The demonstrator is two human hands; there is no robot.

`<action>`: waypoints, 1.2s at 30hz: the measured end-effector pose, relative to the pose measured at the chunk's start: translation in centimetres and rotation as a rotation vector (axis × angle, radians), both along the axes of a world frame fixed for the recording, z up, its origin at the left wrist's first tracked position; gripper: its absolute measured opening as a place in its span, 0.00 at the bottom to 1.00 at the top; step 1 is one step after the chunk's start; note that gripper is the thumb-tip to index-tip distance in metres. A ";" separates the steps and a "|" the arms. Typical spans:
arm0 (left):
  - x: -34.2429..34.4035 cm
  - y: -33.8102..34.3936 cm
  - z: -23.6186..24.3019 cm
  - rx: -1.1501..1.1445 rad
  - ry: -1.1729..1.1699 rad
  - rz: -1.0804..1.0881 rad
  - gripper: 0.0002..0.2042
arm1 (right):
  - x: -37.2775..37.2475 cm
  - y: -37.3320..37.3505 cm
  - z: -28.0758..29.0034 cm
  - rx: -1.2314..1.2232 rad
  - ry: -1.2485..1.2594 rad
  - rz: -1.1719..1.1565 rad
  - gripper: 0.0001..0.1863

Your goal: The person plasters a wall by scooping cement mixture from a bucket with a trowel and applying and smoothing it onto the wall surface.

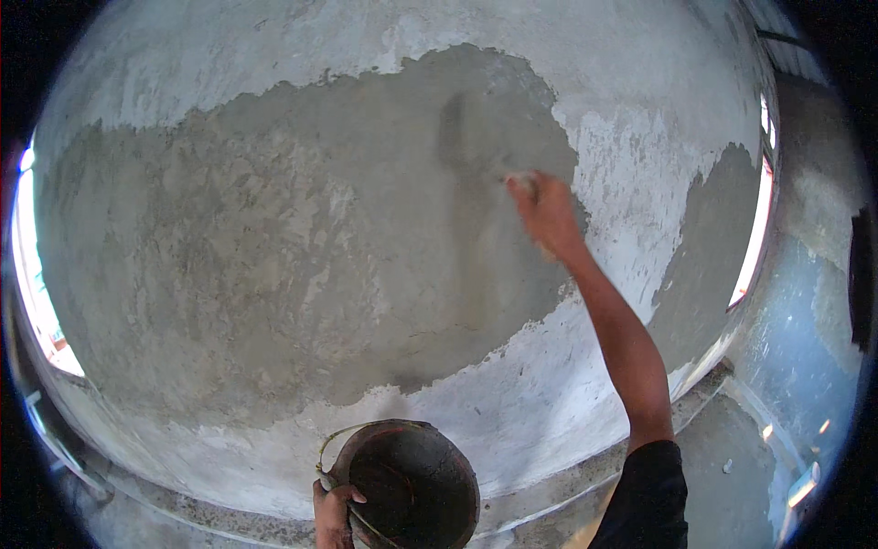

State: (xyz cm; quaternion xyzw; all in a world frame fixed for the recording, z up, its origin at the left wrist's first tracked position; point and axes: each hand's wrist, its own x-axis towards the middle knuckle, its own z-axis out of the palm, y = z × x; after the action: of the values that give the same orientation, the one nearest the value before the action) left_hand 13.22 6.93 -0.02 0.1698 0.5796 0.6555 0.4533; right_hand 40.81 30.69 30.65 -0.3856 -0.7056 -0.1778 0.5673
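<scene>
My right hand is raised against the wall, fingers closed round the grip of a plastering trowel. The trowel's blade is smeared by motion into a tall grey band, so its outline is hard to make out. Around it spreads a patch of damp grey plaster, smooth near the trowel and rougher toward the left. Low in front of me, my left hand is closed on a dark bucket by its wire handle, at the left side of the rim. The bucket's inside is dark, and its contents are unclear.
Pale, uncoated wall borders the plaster patch. Bright window openings lie at the far left and right. A ledge runs along the wall's foot. Another wall, patchy blue and grey, stands at the right.
</scene>
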 end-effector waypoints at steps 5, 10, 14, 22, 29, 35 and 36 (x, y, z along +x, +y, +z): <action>-0.3 -1.3 1.7 -0.033 -0.017 0.046 0.25 | 2.0 3.2 5.1 -0.028 0.239 -0.074 0.22; -1.3 -2.2 1.7 -0.020 -0.023 0.044 0.25 | -1.2 5.1 3.0 0.249 0.048 -0.219 0.19; -3.1 -2.5 -0.7 0.019 0.010 0.104 0.25 | -6.7 -0.6 -3.8 -0.132 -0.220 0.183 0.19; -4.7 -3.6 -1.2 -0.002 0.055 0.140 0.24 | -5.0 -14.0 -23.0 -1.257 0.303 0.680 0.22; -6.6 -3.2 -3.9 0.058 0.055 -0.008 0.25 | -2.5 -22.8 -37.8 -1.575 0.924 0.669 0.11; -3.6 -3.8 -1.5 0.030 0.112 0.061 0.27 | -2.6 -26.5 -43.3 -1.466 1.039 0.891 0.20; -2.9 -4.1 -0.6 0.002 0.121 0.068 0.27 | -2.7 -26.7 -43.7 -1.516 1.008 0.919 0.16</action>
State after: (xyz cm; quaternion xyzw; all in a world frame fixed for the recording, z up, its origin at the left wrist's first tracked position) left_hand 10.30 2.84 -0.64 0.1899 0.6107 0.6597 0.3948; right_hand 38.11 4.00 -13.06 -0.3650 -0.3912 0.7340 0.4184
